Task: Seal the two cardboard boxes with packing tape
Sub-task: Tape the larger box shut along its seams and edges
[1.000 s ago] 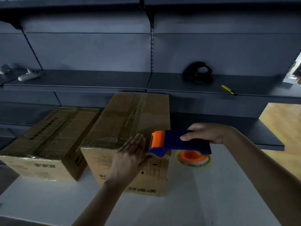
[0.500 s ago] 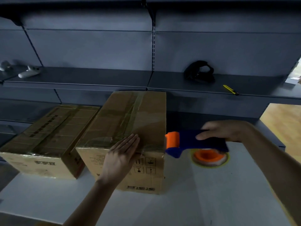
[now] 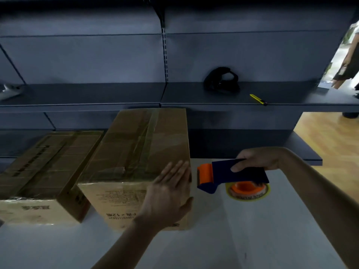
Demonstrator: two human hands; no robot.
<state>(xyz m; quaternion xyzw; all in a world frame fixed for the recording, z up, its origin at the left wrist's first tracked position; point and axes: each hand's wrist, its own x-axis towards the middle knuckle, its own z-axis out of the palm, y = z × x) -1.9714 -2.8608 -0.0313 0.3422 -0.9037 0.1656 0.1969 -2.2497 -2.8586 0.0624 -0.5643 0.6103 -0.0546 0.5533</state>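
Palm of left hand [image 3: 171, 193] flat on taller box [image 3: 143, 152], fingers straight — right hand [image 3: 258, 159] gripping tape dispenser [image 3: 233, 174]

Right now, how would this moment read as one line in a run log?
left hand: flat on larger box corner | right hand: holds tape dispenser beside box, not touching

Dim grey shelving straight ahead of me, brighter room off to my right.

I'm facing dark grey back panels [image 3: 77, 59] split by a slotted upright [image 3: 165, 55]. The long shelf [image 3: 116, 94] carries a black strappy object [image 3: 221, 81], a yellow utility knife [image 3: 258, 99] near its front edge, and something white [image 3: 9, 90] at the far left. A lower shelf [image 3: 303, 150] juts out just behind the pale grey surface [image 3: 252, 230]. To my right there's warm wooden floor [image 3: 330, 136], and a person [image 3: 349, 61] stands in the lit opening top right.
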